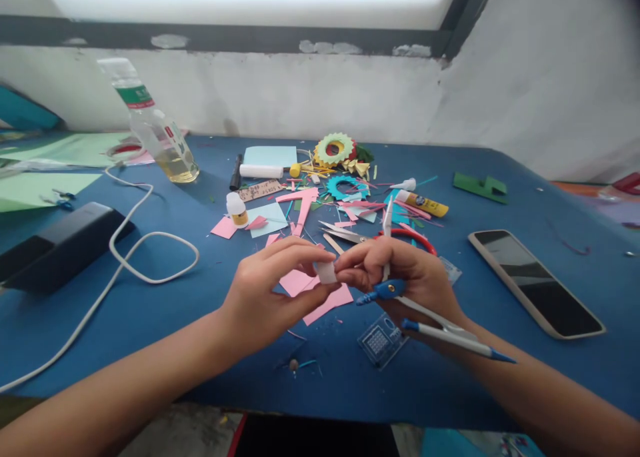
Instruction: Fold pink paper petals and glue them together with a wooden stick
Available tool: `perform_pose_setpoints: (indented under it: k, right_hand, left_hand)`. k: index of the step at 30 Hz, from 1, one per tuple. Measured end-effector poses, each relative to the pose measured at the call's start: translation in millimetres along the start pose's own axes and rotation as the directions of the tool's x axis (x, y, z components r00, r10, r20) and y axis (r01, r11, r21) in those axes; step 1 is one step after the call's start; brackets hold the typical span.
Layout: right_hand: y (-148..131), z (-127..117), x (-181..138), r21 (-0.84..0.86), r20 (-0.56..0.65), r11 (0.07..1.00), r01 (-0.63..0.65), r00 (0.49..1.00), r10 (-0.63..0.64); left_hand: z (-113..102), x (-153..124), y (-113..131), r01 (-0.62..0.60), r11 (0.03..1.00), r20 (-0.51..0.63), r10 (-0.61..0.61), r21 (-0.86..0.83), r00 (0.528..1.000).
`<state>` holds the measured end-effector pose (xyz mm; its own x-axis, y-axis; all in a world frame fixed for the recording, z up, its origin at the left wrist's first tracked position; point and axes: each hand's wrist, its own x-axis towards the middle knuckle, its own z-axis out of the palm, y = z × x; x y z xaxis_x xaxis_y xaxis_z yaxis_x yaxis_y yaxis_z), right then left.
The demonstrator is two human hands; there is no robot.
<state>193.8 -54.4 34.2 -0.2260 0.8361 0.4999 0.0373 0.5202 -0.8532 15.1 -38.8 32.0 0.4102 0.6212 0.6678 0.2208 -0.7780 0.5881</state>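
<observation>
My left hand [265, 280] pinches a small white piece of paper [327, 272] between thumb and fingers above the middle of the table. The fingertips of my right hand [415, 270] meet the right edge of that piece. Tucked through the right hand is a blue and white drawing compass [389, 289], one white leg pointing up and its blue-tipped pen end reaching back over the wrist. Pink paper [333, 304] lies beneath the hands. Just beyond them rest red-handled scissors [350, 233], partly hidden by the right hand.
Paper scraps, a small glue bottle [237, 210], a yellow glue tube [425, 204] and cut paper rings [335, 149] cover the table's middle. A glass bottle [173, 154] and white cable [120, 244] are left; a phone [537, 284] is right. A clear stencil [383, 340] lies near the front.
</observation>
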Motion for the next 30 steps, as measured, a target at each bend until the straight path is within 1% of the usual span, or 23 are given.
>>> perform_pose_setpoints:
  k: [5,8,12,17,20,26,30]
  right_hand:
    - [7,-3,-1,-0.059,0.138,0.995,0.076,0.988,-0.067]
    - [10,-3,-4,-0.044,0.177,0.998,0.038,0.984,-0.030]
    - [7,-2,-7,0.041,0.151,0.999,-0.020,0.988,0.014]
    - [-2,0,-5,0.021,0.079,0.996,-0.089,0.993,0.087]
    - [-3,-1,-5,0.028,0.063,0.994,-0.109,0.992,0.107]
    - [0,-3,-6,0.103,0.061,0.986,-0.133,0.990,0.127]
    - [-2,-4,-6,0.115,0.031,0.985,-0.125,0.992,0.123]
  left_hand:
    - [0,1,0,-0.002,1.000,0.022,0.002,0.020,1.000]
    - [1,1,1,0.027,1.000,0.030,-0.027,-0.006,0.999]
    - [2,0,0,0.047,0.997,0.044,-0.045,-0.054,0.998]
    - [4,-2,-1,0.102,0.989,0.052,-0.097,-0.105,0.994]
    - [3,-1,0,0.127,0.985,0.062,-0.121,-0.114,0.991]
    - [-1,2,3,0.139,0.989,0.164,-0.129,-0.051,0.978]
    - [-1,3,2,0.172,0.980,0.207,-0.149,-0.097,0.967]
